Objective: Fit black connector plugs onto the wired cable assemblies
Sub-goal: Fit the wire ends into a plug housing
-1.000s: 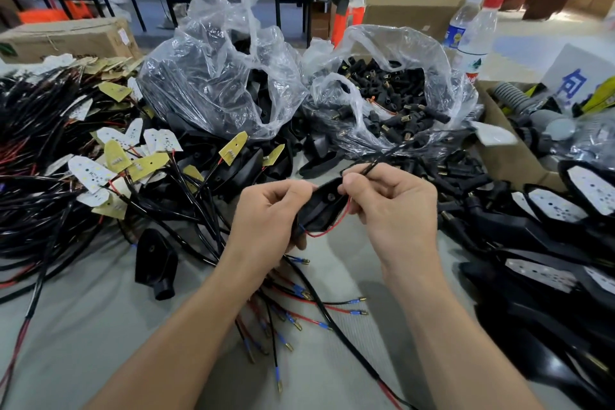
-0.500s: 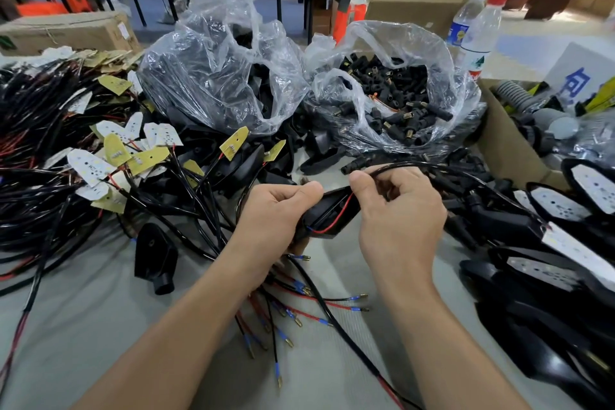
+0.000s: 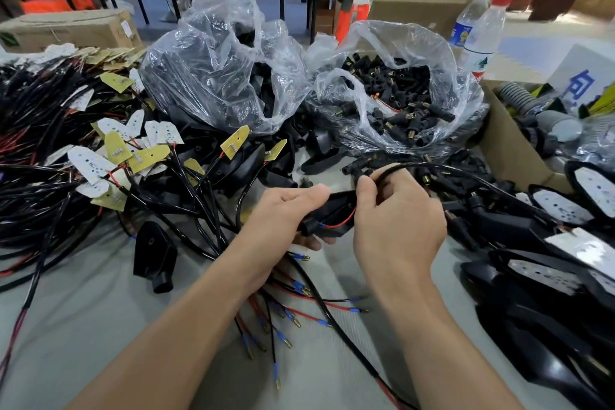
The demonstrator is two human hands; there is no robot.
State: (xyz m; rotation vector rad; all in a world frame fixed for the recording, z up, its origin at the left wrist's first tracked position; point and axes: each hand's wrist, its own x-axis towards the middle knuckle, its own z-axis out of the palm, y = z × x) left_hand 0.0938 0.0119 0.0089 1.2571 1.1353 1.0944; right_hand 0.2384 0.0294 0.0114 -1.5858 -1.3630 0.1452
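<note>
Connector plugs (image 3: 402, 106) — small black barrels with brass ends — fill the open clear bag (image 3: 442, 53) far and right of centre, and a few lie loose on the table just in front of it. Nearer, at centre, the left hand (image 3: 283, 215) curls round a black teardrop housing (image 3: 327, 215), thumb on top; a red lead and a blue lead show in its hollow. The right hand (image 3: 397, 223) pinches a black cable (image 3: 442, 167) just above the housing's far end, and the cable arcs away to the right. Whether a plug sits on this cable I cannot tell, since the fingers hide the joint.

On the right lie housings with white LED boards (image 3: 562, 208) seated in them; these look finished, by my judgement. On the left a large heap of cable assemblies (image 3: 43, 130) with bare boards waits. Near the wrists, loose leads (image 3: 293, 313) with bullet terminals fan out over the grey table (image 3: 83, 326). A second bag (image 3: 213, 70) of black parts stands far centre, and one empty housing (image 3: 154, 253) lies near left. As I read it, the job is partway — more left than done
</note>
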